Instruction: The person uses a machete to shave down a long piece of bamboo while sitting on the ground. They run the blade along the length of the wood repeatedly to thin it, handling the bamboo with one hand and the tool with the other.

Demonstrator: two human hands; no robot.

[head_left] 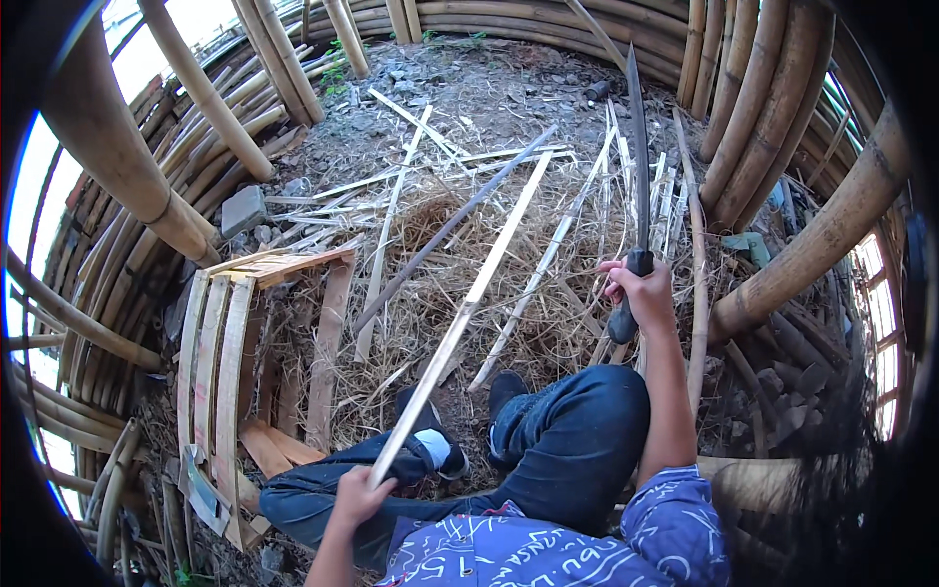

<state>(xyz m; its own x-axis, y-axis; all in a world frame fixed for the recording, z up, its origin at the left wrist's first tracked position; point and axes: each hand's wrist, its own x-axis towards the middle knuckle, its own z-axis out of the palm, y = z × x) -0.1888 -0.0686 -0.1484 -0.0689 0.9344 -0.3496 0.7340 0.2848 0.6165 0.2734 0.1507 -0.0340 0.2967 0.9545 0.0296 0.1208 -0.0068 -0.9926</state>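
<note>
A seated person in dark jeans and a blue patterned shirt worked among cut bamboo, seen from above. The left hand (357, 497), at the lower centre of the frame, was closed around the near end of a long pale bamboo strip (469, 303), which ran diagonally up and to the right across the middle of the picture, its far end reaching toward the upper centre. The right hand (641, 293), right of centre, was wrapped tight around the dark handle of a long knife (638, 166), whose narrow blade pointed straight up toward the top of the frame, well apart from the strip.

Beneath both lay a heap of dry shavings (469, 254) and loose split slats (391, 210) scattered over bare, stony ground. A darker thin slat (450, 227) crossed the heap just left of the held strip. At the left of the frame stood a low slatted wooden frame (220, 352), its boards curved by the lens. Thick bamboo poles (753, 108) were stacked along the upper right edge, with more poles (205, 93) leaning at the upper left. The person's black shoes (504, 391) rested on the shavings at lower centre, between the two hands.
</note>
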